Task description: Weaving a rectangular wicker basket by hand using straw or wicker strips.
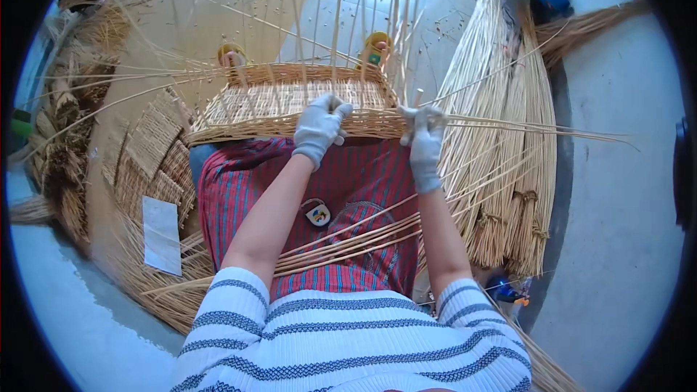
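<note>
A shallow rectangular wicker basket rests across my knees, with upright stakes rising from its sides. My left hand, in a pale work glove, is closed at the middle of its near wall, fingers pinched around a wicker strand. At the near right corner, my right hand, gloved too, has its fingers curled around wicker rods that trail off to the right. Several loose rods lie over the red striped cloth on my lap. A small white round tape measure sits on that cloth.
Long bundles of pale rods lie on the right, tied near their lower ends. Stacked woven panels and a white sheet are at the left, beside brown fibre bundles. Two yellow round objects stand beyond the basket.
</note>
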Motion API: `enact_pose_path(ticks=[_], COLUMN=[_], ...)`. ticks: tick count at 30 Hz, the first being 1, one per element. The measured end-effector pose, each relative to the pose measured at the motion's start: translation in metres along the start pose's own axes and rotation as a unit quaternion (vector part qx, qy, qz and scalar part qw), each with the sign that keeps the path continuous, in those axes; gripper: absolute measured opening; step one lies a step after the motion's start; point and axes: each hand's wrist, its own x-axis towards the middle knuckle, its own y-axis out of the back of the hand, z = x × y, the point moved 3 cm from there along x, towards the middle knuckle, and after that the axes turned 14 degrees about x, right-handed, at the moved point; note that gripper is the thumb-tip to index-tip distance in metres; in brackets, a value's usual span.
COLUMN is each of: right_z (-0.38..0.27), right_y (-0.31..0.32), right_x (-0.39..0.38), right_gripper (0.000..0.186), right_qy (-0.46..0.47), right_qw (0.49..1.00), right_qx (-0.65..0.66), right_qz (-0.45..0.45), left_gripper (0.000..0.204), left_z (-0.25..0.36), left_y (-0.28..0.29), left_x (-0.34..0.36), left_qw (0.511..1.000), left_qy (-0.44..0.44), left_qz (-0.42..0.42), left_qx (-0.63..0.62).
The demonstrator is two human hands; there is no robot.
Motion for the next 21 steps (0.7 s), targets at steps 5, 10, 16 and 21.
enact_pose_path(ticks=[5,10,16,21], right_z=[-0.049,-0.082,-0.076,-0.041], right_y=[0.053,0.008,-0.045,0.072], right_x=[-0.020,0.027,0.165,0.112], right_gripper=[0.015,0.023,0.041,0.016], right_qy=[0.059,0.293,0.135,0.116], right_qw=[0.990,0.897,0.975,0.981], right_qx=[0.052,-0.329,-0.079,-0.154], right_qz=[0.120,-0.028,-0.158,0.026], left_gripper=[0.033,0.021,0.025,0.046], left_z=[0.045,0.045,0.044,0.038], left_y=[-0.018,-0.083,-0.089,-0.075], left_x=[-0.017,0.014,0.018,0.000], left_qw=[0.925,0.980,0.981,0.935], left_qy=[-0.333,-0.038,-0.066,-0.219], left_qz=[0.163,-0.094,0.004,0.153], left_qx=[-0.078,0.172,0.181,0.232])
